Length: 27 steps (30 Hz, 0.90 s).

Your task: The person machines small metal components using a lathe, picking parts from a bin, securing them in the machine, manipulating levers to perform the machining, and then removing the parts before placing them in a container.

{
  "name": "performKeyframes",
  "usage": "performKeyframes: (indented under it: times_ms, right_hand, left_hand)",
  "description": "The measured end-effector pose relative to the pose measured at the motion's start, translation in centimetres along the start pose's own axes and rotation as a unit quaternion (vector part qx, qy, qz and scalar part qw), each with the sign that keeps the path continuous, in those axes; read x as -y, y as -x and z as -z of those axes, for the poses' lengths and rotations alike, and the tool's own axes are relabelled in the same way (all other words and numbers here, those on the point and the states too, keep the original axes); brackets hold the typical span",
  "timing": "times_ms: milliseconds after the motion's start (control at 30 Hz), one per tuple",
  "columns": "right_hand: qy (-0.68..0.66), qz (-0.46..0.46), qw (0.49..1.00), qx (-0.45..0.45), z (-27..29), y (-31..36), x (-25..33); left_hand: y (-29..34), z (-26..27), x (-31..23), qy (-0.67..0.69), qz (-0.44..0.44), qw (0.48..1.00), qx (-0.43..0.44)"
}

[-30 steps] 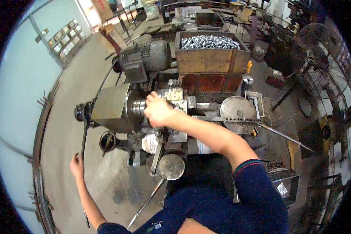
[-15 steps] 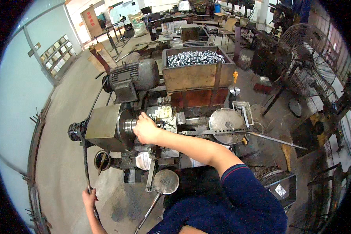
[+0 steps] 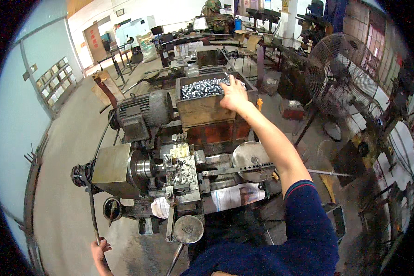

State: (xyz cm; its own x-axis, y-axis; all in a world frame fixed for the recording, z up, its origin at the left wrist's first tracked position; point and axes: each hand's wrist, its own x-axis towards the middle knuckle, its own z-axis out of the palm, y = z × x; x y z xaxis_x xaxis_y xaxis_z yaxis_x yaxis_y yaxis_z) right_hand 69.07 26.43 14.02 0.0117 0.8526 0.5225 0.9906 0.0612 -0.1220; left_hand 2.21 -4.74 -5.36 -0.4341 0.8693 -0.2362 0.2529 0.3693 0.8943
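Note:
My right hand (image 3: 235, 95) is reached out over a wooden box (image 3: 202, 110) heaped with small shiny metal parts (image 3: 202, 88). Its fingers are apart, and a bright metal piece shows by the fingertips; I see no firm grip on it. At the lower left my left hand (image 3: 100, 250) is closed around the lower end of a long dark lever rod (image 3: 93, 211). That rod runs up to the lathe's headstock (image 3: 112, 169). The chuck (image 3: 145, 168) faces the tool slide (image 3: 184, 172), which is strewn with chips.
A motor (image 3: 145, 110) sits behind the headstock. Round plates (image 3: 188, 229) and a drilled bar (image 3: 234, 169) stand out at the front and right of the lathe. Farther right is a large floor fan (image 3: 340, 69). A handwheel (image 3: 112, 209) hangs below the headstock.
My right hand has left the chuck and moved away and to the right, over the box of metal parts. My left hand stays on the lever. The view has shifted.

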Motion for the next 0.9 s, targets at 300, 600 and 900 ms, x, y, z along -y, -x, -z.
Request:
performKeyframes:
  times_ms: [300,600,900]
  right_hand:
    - [-0.223,0.012,0.974,0.022,-1.1,24.1,-5.9]
    - [-0.018,-0.491,0.869,0.049,13.1,53.2,-23.6]
    - [0.018,-0.504,0.813,0.291,4.1,65.1,-23.4]
  left_hand:
    - [3.7,-4.2,-5.7,-0.063,0.138,0.987,0.059]
    - [8.9,-10.3,-11.4,-0.043,0.046,0.997,0.049]
    - [2.3,-7.6,-7.2,-0.066,0.038,0.994,0.074]
